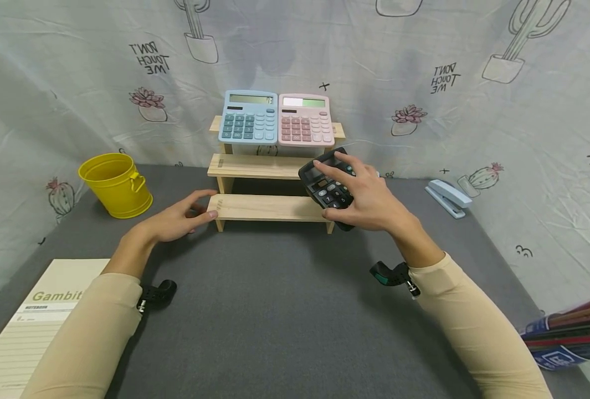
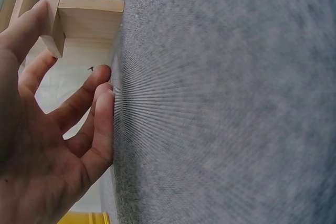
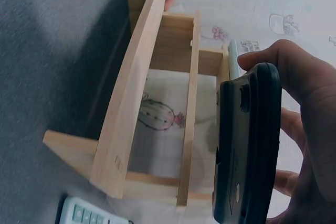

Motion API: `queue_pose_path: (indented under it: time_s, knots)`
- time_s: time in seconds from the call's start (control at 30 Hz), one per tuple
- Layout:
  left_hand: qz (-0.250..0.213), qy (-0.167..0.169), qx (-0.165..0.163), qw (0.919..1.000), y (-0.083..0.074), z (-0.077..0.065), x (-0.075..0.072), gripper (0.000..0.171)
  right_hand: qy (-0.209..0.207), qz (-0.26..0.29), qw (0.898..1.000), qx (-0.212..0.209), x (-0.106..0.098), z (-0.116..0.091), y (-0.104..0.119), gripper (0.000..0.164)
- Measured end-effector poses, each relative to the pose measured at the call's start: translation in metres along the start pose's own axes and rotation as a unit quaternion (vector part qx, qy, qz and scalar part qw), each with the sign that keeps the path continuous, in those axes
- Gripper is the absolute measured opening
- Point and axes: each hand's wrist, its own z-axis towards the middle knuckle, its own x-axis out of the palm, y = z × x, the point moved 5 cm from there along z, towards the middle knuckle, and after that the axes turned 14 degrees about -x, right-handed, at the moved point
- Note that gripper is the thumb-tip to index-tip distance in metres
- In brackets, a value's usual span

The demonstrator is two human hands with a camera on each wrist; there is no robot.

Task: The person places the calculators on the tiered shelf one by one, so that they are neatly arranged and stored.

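My right hand point(image 1: 374, 199) grips a black calculator point(image 1: 327, 185) by its edges, keys facing me, tilted in front of the right end of a wooden three-step display rack point(image 1: 270, 208). The calculator's dark back point(image 3: 233, 156) shows in the right wrist view. With thumb and index finger, my left hand point(image 1: 177, 216) pinches the left end of the rack's lowest step; its other fingers hang near the grey tabletop point(image 2: 220, 108). A blue calculator point(image 1: 248, 117) and a pink calculator point(image 1: 305, 119) lean side by side on the top step.
A pale calculator with green keys point(image 3: 86, 213) lies beside the rack's right end. To the left are a yellow bucket point(image 1: 115, 185) and a notebook point(image 1: 35, 321). A stapler point(image 1: 448, 198) and a pencil holder point(image 1: 564, 343) stand at the right. Printed cloth point(image 1: 295, 50) hangs behind.
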Motion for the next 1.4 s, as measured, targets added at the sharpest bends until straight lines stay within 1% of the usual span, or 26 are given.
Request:
queue_pose_path:
  time_s: [0.23, 0.5, 0.77, 0.87, 0.9, 1.07, 1.23, 1.4]
  knots:
    - [0.004, -0.003, 0.004, 1.0000, -0.001, 0.000, -0.001, 0.077, 0.021, 0.013, 1.000, -0.007, 0.007, 0.016, 0.007, 0.086]
    - [-0.003, -0.004, 0.005, 1.0000, 0.000, -0.001, 0.000, 0.075, 0.042, 0.001, 0.999, -0.020, 0.016, 0.033, 0.017, 0.086]
    - [-0.009, -0.008, 0.002, 0.9999, 0.001, -0.004, 0.001, 0.075, 0.056, 0.004, 0.998, -0.020, 0.029, 0.049, 0.023, 0.085]
    - [-0.014, -0.008, 0.002, 0.9999, 0.000, -0.005, 0.001, 0.076, 0.057, 0.000, 0.998, -0.017, 0.032, 0.057, 0.026, 0.084]
    - [-0.016, -0.010, -0.002, 0.9998, 0.001, -0.005, 0.000, 0.076, 0.056, -0.001, 0.998, -0.016, 0.032, 0.059, 0.027, 0.084]
    - [-0.011, -0.016, -0.011, 0.9998, 0.002, -0.003, -0.001, 0.077, 0.059, -0.001, 0.998, -0.014, 0.037, 0.069, 0.029, 0.082]
    - [0.000, -0.011, -0.008, 0.9999, 0.002, -0.001, -0.001, 0.078, 0.070, -0.002, 0.998, -0.009, 0.045, 0.076, 0.031, 0.082]
    - [-0.003, -0.008, -0.004, 1.0000, 0.001, 0.002, 0.001, 0.077, 0.060, 0.001, 0.998, -0.013, 0.050, 0.084, 0.033, 0.081]
